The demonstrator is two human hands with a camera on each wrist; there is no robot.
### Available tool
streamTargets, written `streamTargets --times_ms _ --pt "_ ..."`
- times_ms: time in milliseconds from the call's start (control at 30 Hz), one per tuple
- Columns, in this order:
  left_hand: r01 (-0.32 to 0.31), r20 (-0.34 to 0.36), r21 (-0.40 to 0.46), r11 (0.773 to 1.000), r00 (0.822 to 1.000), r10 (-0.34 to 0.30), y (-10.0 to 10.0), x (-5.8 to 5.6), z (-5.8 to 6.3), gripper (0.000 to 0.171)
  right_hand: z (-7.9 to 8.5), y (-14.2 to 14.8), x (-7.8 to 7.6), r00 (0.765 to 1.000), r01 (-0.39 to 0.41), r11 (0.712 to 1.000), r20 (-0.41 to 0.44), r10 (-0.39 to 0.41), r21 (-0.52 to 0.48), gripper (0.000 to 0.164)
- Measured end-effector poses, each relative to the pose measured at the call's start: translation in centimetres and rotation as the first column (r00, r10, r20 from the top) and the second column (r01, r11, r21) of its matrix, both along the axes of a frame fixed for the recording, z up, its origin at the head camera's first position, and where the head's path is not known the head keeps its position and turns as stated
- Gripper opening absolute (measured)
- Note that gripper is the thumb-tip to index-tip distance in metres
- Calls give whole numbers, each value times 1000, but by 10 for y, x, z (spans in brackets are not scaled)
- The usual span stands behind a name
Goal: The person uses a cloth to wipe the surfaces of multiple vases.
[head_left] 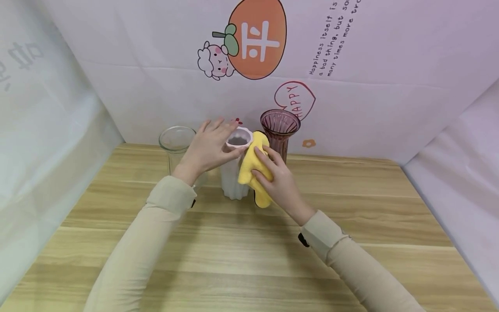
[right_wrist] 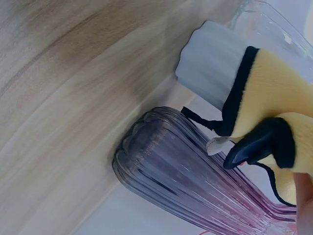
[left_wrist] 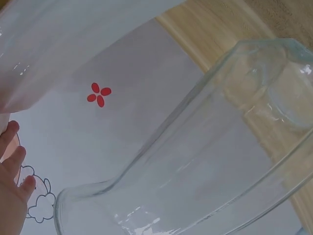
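A white ribbed vase stands upright on the table between two other vases. My left hand holds it near the rim, thumb across the front and index finger behind; the other fingers spread out. My right hand grips a yellow cloth with black edging, pressed against the white vase's right side. In the right wrist view the cloth lies along the white vase, its folds covering the upper part. Only a little of the right hand shows there.
A clear glass vase stands left of the white one, partly behind my left hand. Close on the right is a purple fluted glass vase, partly hidden by the cloth. A printed white curtain hangs behind the wooden table.
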State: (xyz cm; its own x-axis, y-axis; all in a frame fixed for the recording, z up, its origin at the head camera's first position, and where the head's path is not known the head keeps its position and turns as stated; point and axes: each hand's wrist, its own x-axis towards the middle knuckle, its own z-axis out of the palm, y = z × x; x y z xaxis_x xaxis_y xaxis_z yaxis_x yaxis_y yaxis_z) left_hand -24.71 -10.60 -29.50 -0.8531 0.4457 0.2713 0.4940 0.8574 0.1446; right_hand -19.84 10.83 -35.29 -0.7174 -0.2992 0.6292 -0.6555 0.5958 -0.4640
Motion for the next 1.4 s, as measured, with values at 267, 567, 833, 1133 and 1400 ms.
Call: streamTargets --times_ms 267,567,833,1133,1400 --pt "-5 -31 -26 1000 999 5 3 4 0 75 -8 -5 -1 988 24 992 145 -43 127 60" --pt "17 -66 2 1000 998 -17 4 5 -2 73 -17 -12 -1 985 7 991 172 -31 137 66" --pt "26 -39 27 999 999 -25 4 4 -2 73 -28 -8 -3 977 -26 991 211 -2 131 66" --pt "51 -2 65 997 999 -51 3 1 -3 73 -46 -1 -1 959 -87 984 282 41 155 65" --pt "52 35 166 985 998 -58 1 0 -7 73 -56 3 2 972 -31 943 232 -49 330 61"
